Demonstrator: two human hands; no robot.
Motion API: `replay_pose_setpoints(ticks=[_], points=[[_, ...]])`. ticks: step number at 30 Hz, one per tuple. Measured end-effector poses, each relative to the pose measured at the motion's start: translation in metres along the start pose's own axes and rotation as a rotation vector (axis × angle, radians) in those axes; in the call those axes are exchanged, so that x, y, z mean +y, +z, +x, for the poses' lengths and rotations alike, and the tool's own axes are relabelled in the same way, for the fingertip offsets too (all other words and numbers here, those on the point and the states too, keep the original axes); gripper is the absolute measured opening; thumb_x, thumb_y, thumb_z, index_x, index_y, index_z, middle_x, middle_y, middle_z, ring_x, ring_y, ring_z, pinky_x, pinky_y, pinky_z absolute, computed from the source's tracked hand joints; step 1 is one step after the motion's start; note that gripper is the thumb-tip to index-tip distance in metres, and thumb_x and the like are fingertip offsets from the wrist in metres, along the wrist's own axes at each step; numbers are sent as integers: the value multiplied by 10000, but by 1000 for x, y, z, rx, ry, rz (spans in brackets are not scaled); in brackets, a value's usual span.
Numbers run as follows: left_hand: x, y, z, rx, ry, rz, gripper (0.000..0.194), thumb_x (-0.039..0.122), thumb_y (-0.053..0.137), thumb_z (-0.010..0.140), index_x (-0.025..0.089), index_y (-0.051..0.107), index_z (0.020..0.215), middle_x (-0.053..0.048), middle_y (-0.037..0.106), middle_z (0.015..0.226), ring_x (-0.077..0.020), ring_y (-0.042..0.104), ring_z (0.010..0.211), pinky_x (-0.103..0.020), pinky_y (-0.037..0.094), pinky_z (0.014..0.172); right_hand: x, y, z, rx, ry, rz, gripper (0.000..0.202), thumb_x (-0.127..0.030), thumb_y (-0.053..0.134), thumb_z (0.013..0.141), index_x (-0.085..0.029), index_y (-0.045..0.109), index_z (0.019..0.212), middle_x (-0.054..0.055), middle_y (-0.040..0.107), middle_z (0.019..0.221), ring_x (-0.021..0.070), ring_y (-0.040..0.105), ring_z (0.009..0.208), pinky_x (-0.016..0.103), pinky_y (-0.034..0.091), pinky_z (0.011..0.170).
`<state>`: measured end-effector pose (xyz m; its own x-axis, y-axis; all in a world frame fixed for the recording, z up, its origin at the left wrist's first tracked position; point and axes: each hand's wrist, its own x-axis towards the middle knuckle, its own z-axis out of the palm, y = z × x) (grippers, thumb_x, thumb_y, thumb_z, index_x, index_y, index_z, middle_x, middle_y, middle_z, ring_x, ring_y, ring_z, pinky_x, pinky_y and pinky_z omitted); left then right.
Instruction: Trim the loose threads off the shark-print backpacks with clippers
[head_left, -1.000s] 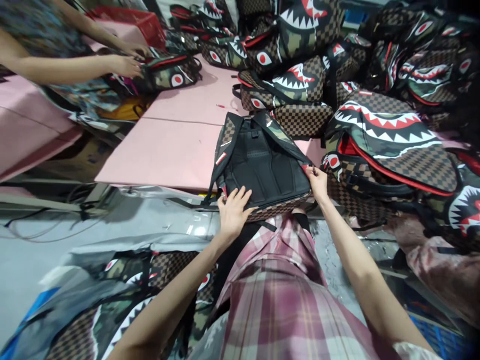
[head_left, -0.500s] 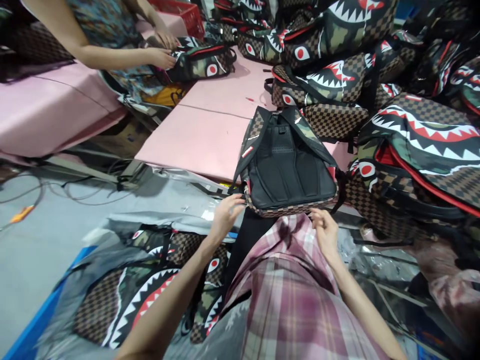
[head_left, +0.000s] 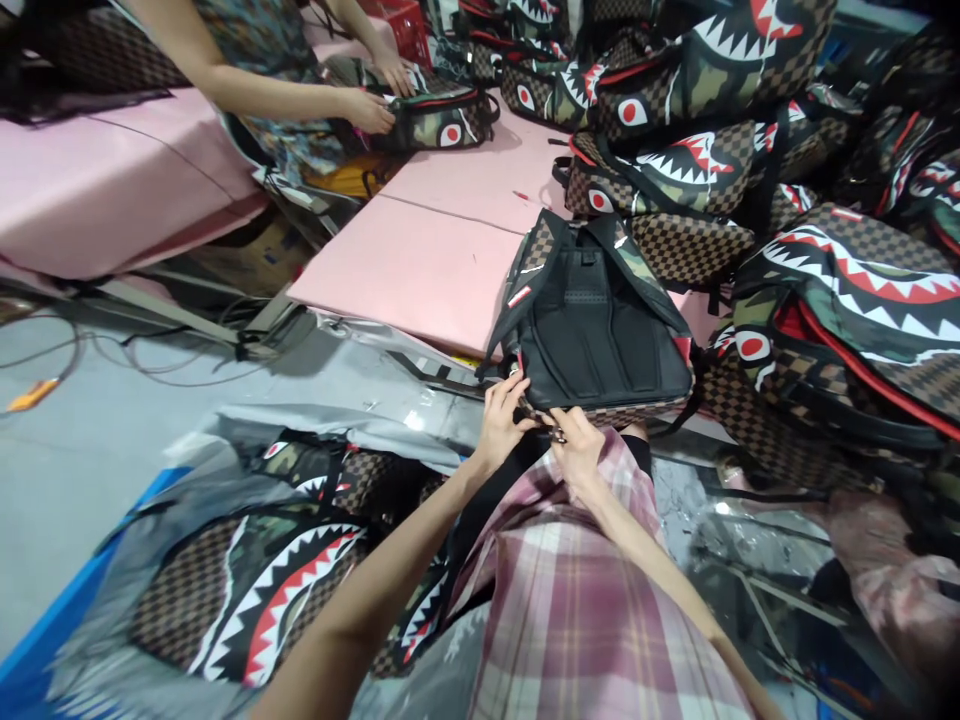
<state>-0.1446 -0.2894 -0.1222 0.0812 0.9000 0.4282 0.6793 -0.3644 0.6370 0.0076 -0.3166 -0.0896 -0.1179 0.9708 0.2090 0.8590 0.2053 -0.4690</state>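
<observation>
A backpack (head_left: 600, 330) lies at the pink table's front edge, its black padded back and straps facing up and its checkered bottom toward me. My left hand (head_left: 504, 420) is closed at the bag's near left corner, fingers pressed on its edge. Close beside it, my right hand (head_left: 576, 445) pinches at the bag's lower edge, with a small dark, shiny piece at its fingers. What exactly each hand grips is too small to make out.
Shark-mouth backpacks are piled on the pink table (head_left: 420, 260) at the back and right. A person's hands (head_left: 382, 95) work on another bag at the upper left. Bagged backpacks (head_left: 247, 590) lie in a blue-edged container at lower left. Cables cross the floor.
Both hands have closed in on the bag's near edge. My right hand has moved left from the right side to beside my left hand. The view has shifted slightly.
</observation>
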Motion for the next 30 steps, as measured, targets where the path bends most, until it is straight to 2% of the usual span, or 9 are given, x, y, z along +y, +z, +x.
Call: replay_pose_setpoints(ticks=[3,5,8,11,16,18,21,25,30], points=[[2,-3,0,-20,19,-38,534,405,625,763,203,500,1241,-129,496,1296,-251,440,1162,-446,384,951,3,-3,-2,76,102,217,279,-214,406,867,-211,672,951,33,582,770,136,553,674,236,404,610],[3,-6,2,-17,37,-59,461,389,642,752,222,567,1174,-107,524,1279,-238,451,1129,-451,400,938,1,-6,-2,101,146,298,257,-235,426,859,-210,675,916,31,585,778,136,554,690,240,415,622],[5,-12,7,-1,60,-96,292,345,643,760,229,660,1028,-78,595,1199,-216,472,1050,-432,431,909,-2,-12,-1,92,141,350,236,-250,452,848,-205,679,897,29,588,775,137,559,690,242,420,626],[7,-23,17,-31,81,-109,172,317,581,815,217,698,893,-55,663,1061,-190,508,959,-372,465,856,0,-22,-2,82,96,378,233,-278,473,852,-194,678,921,24,583,749,135,556,662,240,419,611],[18,-41,32,-301,203,40,253,257,428,893,189,662,826,-52,653,928,-174,527,921,-317,443,828,12,-44,-4,45,19,256,252,-299,457,871,-199,661,981,29,603,778,148,564,676,251,414,621],[24,-41,32,-314,155,9,252,214,394,891,161,624,804,-66,624,882,-167,530,874,-300,441,794,12,-53,-4,12,-11,100,279,-321,472,867,-208,622,1074,41,618,856,168,574,725,267,404,642],[31,-33,26,-212,-31,-195,198,175,421,858,154,562,720,-49,587,813,-144,534,799,-266,439,748,5,-64,-2,4,-42,-171,418,-402,504,851,-164,530,1194,81,612,930,212,563,789,302,378,669],[35,-24,17,-116,-231,-359,157,179,466,829,162,544,694,-31,573,815,-136,536,792,-247,426,716,-10,-65,2,-23,-141,-366,258,-338,502,871,-161,584,1039,87,603,894,212,525,800,317,327,670],[38,-25,15,-90,-291,-416,155,193,492,816,165,551,676,-24,562,797,-133,534,762,-240,420,691,-25,-55,8,10,-249,-466,185,-273,521,871,-174,616,994,71,599,860,193,483,759,323,275,643]])
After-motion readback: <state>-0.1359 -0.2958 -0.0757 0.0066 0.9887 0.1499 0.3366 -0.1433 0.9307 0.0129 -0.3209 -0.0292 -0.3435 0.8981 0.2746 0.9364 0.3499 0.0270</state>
